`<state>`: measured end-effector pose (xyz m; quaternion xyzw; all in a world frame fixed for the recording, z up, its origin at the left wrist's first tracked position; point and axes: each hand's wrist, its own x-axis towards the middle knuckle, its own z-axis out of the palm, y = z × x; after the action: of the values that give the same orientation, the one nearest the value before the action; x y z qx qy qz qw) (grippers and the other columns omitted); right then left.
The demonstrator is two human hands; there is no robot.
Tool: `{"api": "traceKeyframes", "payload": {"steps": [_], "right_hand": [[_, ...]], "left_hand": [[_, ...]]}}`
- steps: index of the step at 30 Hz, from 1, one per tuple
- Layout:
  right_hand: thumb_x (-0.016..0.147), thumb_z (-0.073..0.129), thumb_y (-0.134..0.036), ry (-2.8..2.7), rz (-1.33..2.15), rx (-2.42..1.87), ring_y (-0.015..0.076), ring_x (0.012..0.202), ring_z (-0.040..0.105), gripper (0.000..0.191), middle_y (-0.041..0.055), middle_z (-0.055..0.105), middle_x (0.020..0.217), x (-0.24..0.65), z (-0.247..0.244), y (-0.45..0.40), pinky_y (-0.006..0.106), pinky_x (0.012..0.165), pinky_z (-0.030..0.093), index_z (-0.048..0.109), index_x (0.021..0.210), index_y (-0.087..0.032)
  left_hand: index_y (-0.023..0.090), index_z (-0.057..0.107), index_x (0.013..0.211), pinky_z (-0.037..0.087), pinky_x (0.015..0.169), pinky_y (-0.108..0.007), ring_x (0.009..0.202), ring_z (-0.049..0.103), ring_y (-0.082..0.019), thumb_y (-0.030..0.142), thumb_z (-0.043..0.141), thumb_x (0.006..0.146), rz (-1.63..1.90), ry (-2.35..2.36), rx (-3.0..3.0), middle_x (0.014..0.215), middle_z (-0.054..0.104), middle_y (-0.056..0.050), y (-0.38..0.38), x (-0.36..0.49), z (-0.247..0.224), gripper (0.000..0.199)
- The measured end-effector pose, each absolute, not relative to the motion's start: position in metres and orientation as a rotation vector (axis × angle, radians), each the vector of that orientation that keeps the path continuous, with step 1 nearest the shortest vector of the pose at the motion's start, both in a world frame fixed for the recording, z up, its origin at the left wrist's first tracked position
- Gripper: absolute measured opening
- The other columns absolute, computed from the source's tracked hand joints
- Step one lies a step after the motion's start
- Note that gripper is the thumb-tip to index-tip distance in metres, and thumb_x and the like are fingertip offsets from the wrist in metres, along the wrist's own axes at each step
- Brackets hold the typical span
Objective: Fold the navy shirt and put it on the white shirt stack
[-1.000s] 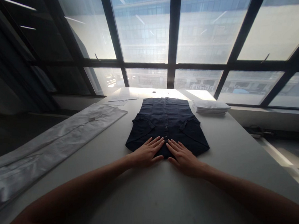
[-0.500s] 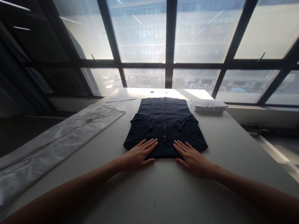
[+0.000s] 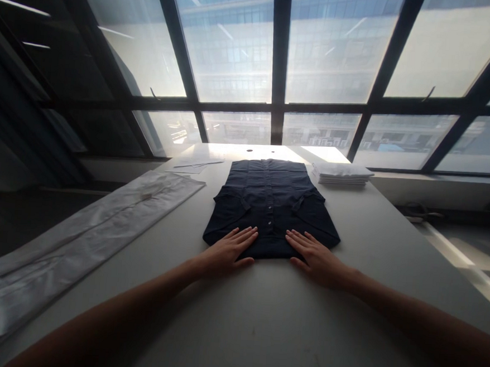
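A dark navy garment (image 3: 269, 191) with a row of buttons down its middle lies folded on the white table (image 3: 268, 325). My left hand (image 3: 228, 253) rests flat on the lower left part of its near edge, fingers stretched out and pointing away from me. On the lower right part lies my right hand (image 3: 316, 259), also flat, with its fingers extended and its thumb by the near edge. Both palms face down, and neither hand grips the cloth. Two small buttons show between and just beyond the hands.
Along the table's left side stretches a long white cloth (image 3: 99, 235). Thin white sheets (image 3: 193, 166) lie at the back left. A folded white stack (image 3: 342, 174) sits at the back right. Large windows (image 3: 330, 49) stand behind the table.
My right hand has shifted very slightly to the right on the garment. My left hand and the garment look almost unchanged.
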<state>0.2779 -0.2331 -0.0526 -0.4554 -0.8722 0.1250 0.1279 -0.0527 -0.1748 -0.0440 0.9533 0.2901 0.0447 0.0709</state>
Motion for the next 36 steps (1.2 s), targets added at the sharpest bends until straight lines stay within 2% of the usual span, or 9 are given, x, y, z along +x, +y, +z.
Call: {"api": "traceKeyframes", "payload": {"steps": [11, 16, 19, 21, 24, 27, 31, 33, 36], "right_hand": [[0.105, 0.039, -0.039, -2.545, 0.362, -1.286, 0.0232, 0.154, 0.021, 0.059, 0.0071, 0.026, 0.166, 0.279, -0.054, -0.231, 0.047, 0.127, 0.016, 0.029, 0.161, -0.022], [0.105, 0.038, -0.041, -2.532, 0.37, -1.299, 0.0237, 0.154, 0.021, 0.059, 0.0079, 0.026, 0.166, 0.278, -0.053, -0.233, 0.048, 0.126, 0.017, 0.03, 0.161, -0.021], [0.105, 0.04, -0.045, -2.479, 0.404, -1.25, 0.0246, 0.152, 0.028, 0.057, 0.0081, 0.036, 0.162, 0.278, -0.052, -0.234, 0.049, 0.126, 0.02, 0.041, 0.157, -0.021], [0.104, 0.041, -0.046, -2.338, 0.42, -1.245, 0.0252, 0.148, 0.038, 0.054, 0.0089, 0.046, 0.157, 0.281, -0.05, -0.23, 0.047, 0.124, 0.028, 0.052, 0.15, -0.021], [0.101, 0.043, -0.041, -1.976, 0.338, -1.327, 0.0264, 0.138, 0.051, 0.048, 0.0109, 0.059, 0.146, 0.296, -0.047, -0.213, 0.046, 0.118, 0.038, 0.063, 0.139, -0.02], [0.094, 0.05, -0.032, -1.636, 0.263, -1.522, 0.0292, 0.131, 0.056, 0.046, 0.0147, 0.063, 0.138, 0.324, -0.042, -0.187, 0.047, 0.115, 0.041, 0.066, 0.133, -0.015], [0.086, 0.059, -0.024, -1.314, 0.53, -1.803, 0.0309, 0.114, 0.067, 0.049, 0.0192, 0.069, 0.127, 0.361, -0.036, -0.164, 0.044, 0.099, 0.054, 0.065, 0.131, -0.007], [0.084, 0.064, -0.022, -1.183, 0.706, -1.823, 0.0283, 0.101, 0.071, 0.049, 0.0187, 0.071, 0.117, 0.371, -0.031, -0.162, 0.038, 0.084, 0.061, 0.063, 0.131, -0.006], [0.081, 0.072, -0.019, -1.032, 0.926, -1.8, 0.0229, 0.081, 0.072, 0.051, 0.0165, 0.073, 0.101, 0.375, -0.024, -0.16, 0.03, 0.063, 0.062, 0.061, 0.129, -0.007]], "left_hand": [[0.026, 0.011, 0.165, 0.013, 0.127, -0.045, 0.156, 0.014, -0.025, 0.063, 0.033, 0.104, 0.109, 0.897, 2.863, 0.169, 0.012, -0.008, -0.177, -0.051, -0.042, 0.075], [0.024, 0.012, 0.165, 0.011, 0.127, -0.044, 0.156, 0.013, -0.025, 0.065, 0.033, 0.103, 0.081, 0.908, 2.854, 0.169, 0.009, -0.009, -0.179, -0.05, -0.039, 0.077], [0.025, 0.014, 0.164, 0.011, 0.127, -0.044, 0.156, 0.013, -0.025, 0.063, 0.033, 0.103, 0.084, 0.912, 2.848, 0.169, 0.011, -0.008, -0.179, -0.05, -0.039, 0.075], [0.026, 0.015, 0.164, 0.013, 0.127, -0.045, 0.156, 0.014, -0.026, 0.062, 0.032, 0.104, 0.101, 0.913, 2.845, 0.169, 0.012, -0.007, -0.178, -0.05, -0.04, 0.072], [0.027, 0.014, 0.164, 0.014, 0.127, -0.045, 0.156, 0.015, -0.026, 0.06, 0.032, 0.105, 0.118, 0.907, 2.847, 0.169, 0.014, -0.007, -0.176, -0.051, -0.043, 0.071], [0.027, 0.013, 0.164, 0.013, 0.127, -0.044, 0.156, 0.014, -0.025, 0.06, 0.032, 0.105, 0.118, 0.902, 2.854, 0.169, 0.013, -0.006, -0.175, -0.052, -0.045, 0.071], [0.026, 0.019, 0.164, 0.013, 0.127, -0.044, 0.156, 0.015, -0.025, 0.061, 0.032, 0.104, 0.122, 0.916, 2.837, 0.169, 0.015, -0.007, -0.176, -0.05, -0.044, 0.071], [0.023, 0.029, 0.161, 0.016, 0.126, -0.046, 0.155, 0.017, -0.025, 0.058, 0.028, 0.106, 0.127, 0.974, 2.794, 0.168, 0.02, -0.009, -0.177, -0.045, -0.042, 0.065], [0.017, 0.048, 0.15, 0.023, 0.123, -0.049, 0.154, 0.023, -0.027, 0.045, 0.02, 0.108, 0.139, 1.143, 2.727, 0.163, 0.035, -0.013, -0.175, -0.028, -0.04, 0.058]]}}
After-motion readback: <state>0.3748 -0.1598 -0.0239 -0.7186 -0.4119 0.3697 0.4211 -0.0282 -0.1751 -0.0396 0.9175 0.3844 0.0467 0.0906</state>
